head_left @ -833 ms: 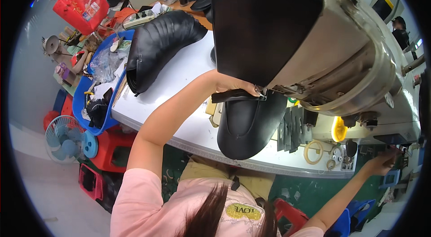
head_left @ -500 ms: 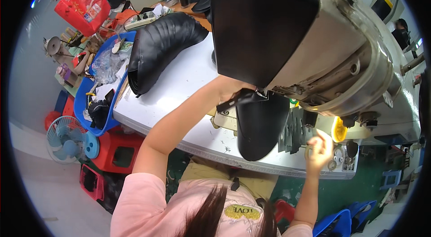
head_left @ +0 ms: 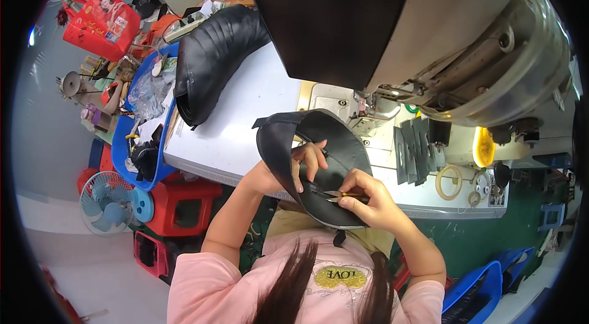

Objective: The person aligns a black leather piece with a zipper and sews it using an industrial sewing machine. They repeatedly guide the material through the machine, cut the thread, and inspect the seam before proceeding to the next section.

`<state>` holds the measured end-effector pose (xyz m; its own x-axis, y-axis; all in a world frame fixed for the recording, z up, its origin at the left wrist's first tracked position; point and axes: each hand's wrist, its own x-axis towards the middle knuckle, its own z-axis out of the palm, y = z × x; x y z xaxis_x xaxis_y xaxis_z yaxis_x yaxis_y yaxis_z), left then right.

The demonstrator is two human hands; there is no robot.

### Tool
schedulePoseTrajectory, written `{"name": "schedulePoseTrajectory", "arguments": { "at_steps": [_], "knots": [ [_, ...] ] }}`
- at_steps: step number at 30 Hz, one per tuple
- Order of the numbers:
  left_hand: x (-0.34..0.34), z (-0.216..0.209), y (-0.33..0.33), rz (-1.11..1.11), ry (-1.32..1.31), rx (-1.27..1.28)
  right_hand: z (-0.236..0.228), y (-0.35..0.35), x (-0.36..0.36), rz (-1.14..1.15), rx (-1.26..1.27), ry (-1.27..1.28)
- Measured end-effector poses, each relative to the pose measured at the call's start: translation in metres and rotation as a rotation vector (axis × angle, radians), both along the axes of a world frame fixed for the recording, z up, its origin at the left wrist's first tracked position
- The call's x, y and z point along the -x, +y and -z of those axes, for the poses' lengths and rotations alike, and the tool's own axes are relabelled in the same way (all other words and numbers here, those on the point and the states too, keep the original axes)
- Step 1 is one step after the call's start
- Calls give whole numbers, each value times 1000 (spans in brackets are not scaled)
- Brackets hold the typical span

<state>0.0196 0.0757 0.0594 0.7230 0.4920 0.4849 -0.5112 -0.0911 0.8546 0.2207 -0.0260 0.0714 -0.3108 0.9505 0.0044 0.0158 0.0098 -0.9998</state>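
A black leather piece point(head_left: 343, 146), curved into an open loop with a strap-like tab at its upper left, is held up in front of my chest, over the table's near edge. Reaching through the loop, my left hand point(head_left: 310, 161) grips the leather, its fingers bent inside; exactly where they pinch is partly hidden. Between the thumb and fingers of my right hand point(head_left: 368, 201) is a pair of thread snips point(head_left: 336, 195). Their pointed blades reach left against the leather's inner face, close to my left fingertips. Any thread there is too small to make out.
A large sewing machine point(head_left: 454, 35) overhangs the white table point(head_left: 224, 124). Stacked, wrinkled black leather pieces point(head_left: 215, 60) lie on the left, beside a cluttered blue bin point(head_left: 162, 167). Small dark leather pieces point(head_left: 414, 149) hang right of the needle area. A fan point(head_left: 107, 204) and red stool point(head_left: 184, 204) stand lower left.
The leather has come from under the machine head toward my chest and now shows its hollow inside. My left hand drew back with it; my right hand moved left, now holding snips against it.
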Motion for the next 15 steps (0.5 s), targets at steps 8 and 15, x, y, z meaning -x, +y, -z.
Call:
{"name": "schedulePoseTrajectory", "arguments": {
  "at_steps": [8, 15],
  "knots": [
    [-2, -4, -3, 29, 64, 40, -11, 5, 2, 85, -170, -134],
    [18, -3, -21, -200, -217, 676, 2, -5, -39, 422, -518, 171]
  ]
}}
